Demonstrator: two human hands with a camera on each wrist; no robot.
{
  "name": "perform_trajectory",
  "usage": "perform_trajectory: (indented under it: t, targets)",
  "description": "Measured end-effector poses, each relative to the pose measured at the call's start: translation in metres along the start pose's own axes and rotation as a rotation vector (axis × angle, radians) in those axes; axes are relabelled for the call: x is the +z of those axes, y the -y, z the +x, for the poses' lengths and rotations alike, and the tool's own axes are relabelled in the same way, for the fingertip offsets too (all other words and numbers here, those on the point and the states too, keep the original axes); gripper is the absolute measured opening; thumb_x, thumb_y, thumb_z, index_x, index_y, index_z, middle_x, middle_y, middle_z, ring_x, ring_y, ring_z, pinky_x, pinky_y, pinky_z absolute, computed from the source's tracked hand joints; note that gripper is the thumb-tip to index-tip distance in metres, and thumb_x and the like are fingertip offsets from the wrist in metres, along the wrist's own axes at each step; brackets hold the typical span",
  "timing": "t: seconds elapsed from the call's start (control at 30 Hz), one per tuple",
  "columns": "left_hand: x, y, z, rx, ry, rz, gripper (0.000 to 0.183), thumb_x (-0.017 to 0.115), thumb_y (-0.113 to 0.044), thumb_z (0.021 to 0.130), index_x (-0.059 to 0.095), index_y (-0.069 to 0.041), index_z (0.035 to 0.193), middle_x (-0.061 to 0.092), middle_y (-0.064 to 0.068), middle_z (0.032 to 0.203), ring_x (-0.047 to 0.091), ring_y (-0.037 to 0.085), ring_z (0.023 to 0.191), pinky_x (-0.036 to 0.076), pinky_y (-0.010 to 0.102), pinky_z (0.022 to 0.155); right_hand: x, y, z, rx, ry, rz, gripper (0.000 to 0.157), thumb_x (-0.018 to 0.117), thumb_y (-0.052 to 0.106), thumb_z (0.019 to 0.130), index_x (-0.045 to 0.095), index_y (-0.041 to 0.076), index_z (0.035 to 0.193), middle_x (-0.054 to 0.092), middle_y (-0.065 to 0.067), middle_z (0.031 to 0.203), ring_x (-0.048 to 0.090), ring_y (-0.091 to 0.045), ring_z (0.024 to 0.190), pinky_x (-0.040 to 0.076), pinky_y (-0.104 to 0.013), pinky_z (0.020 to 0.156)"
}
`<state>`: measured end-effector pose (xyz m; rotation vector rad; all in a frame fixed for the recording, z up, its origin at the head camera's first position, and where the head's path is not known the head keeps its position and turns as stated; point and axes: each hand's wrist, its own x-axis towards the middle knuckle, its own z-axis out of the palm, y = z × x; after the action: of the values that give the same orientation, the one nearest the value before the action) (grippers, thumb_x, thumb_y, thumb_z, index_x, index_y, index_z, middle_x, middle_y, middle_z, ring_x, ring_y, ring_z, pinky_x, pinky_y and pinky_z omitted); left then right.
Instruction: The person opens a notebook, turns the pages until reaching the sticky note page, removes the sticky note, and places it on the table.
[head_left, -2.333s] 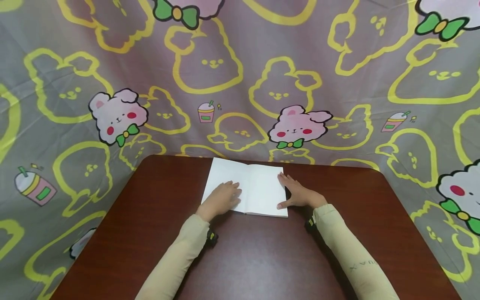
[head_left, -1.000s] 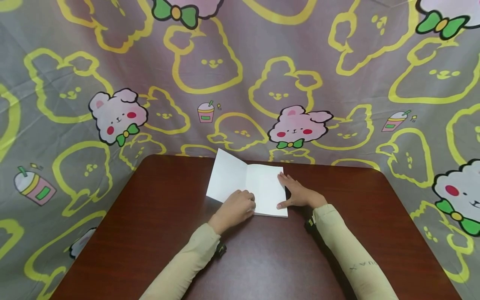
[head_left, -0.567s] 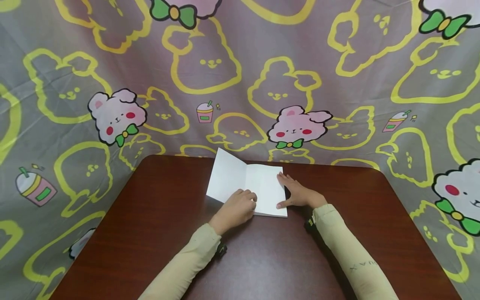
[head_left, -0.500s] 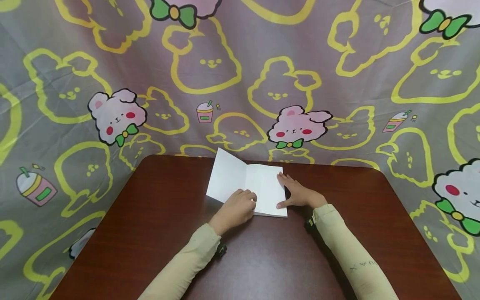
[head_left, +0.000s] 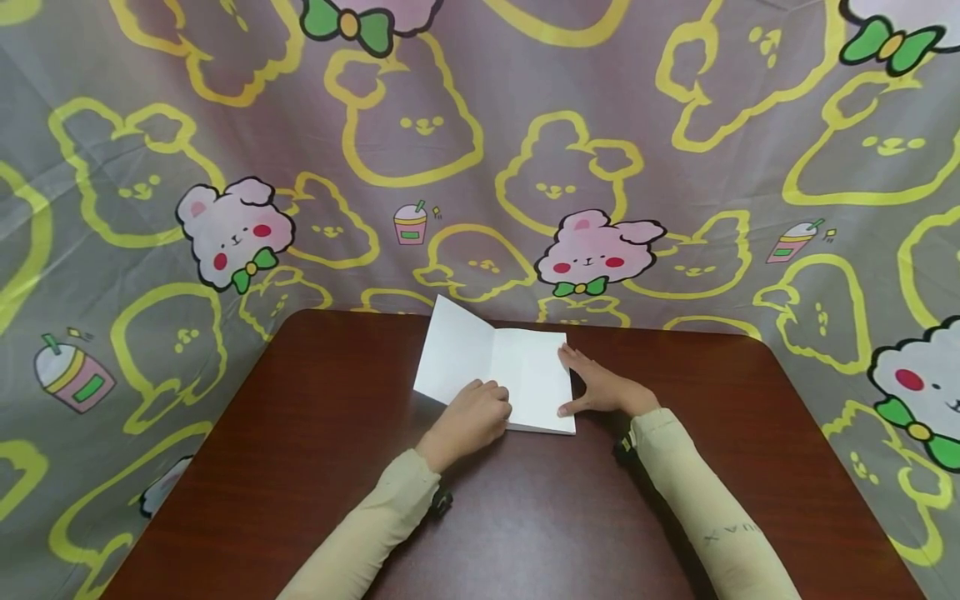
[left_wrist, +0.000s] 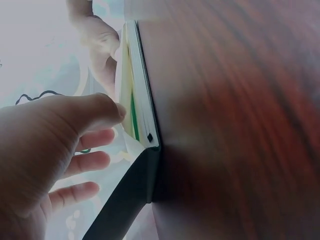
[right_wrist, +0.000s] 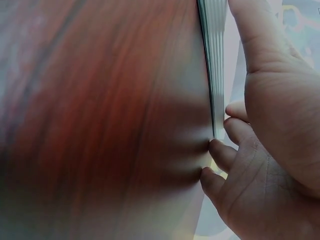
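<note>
An open notebook (head_left: 534,367) with blank white pages and a dark cover lies near the table's far edge. Its left side (head_left: 453,346) tilts up off the table. My left hand (head_left: 468,419) is at the lower edge near the fold, fingers curled. In the left wrist view, that thumb (left_wrist: 112,111) meets the edge of slightly lifted pages (left_wrist: 126,82); the index finger is hidden behind it. A thin green line (left_wrist: 134,115) shows between the pages. My right hand (head_left: 600,387) rests at the right edge, fingers spread, its fingertips (right_wrist: 212,181) by the page block (right_wrist: 216,65).
The dark brown wooden table (head_left: 315,467) extends around the notebook. Behind it hangs a grey curtain (head_left: 450,108) printed with yellow outlines and pink rabbits. Small black devices (head_left: 441,502) sit on both wrists.
My left hand has moved from flat on the left page to the fold, fingers now curled. The notebook's left side has risen. In the last half second almost nothing moves.
</note>
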<state>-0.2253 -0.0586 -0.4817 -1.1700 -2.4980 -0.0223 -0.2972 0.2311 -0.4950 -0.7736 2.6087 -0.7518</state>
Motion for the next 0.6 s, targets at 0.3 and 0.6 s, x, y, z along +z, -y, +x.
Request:
perform_trajectory:
  t: [0.3,0.6]
  targets:
    - [-0.0046,0.0056,-0.0015,-0.037,0.031,-0.046,0.010,0.079,-0.020,0.083,0.073,-0.021,0.075,0.065,-0.008,0.084,0.060,0.015,0.081,0.045,0.029,0.071,-0.0019,-0.0027,-0.0017,-0.027,-0.003,0.001,0.125,0.089,0.045,0.075,0.012,-0.004,0.160,0.006,-0.024,0.169,0.006,-0.044,0.155,0.017,-0.063,0.121]
    - [-0.0047,0.0061,-0.0027,-0.035,0.000,0.007,0.009,0.076,-0.018,0.080,0.072,-0.019,0.072,0.066,-0.007,0.087,0.060,0.016,0.083,0.046,0.030,0.073,-0.0030,-0.0035,-0.0026,-0.034,-0.006,0.006,0.127,0.090,0.044,0.073,0.013,-0.006,0.160,0.008,-0.026,0.168,0.007,-0.045,0.155,0.017,-0.063,0.121]
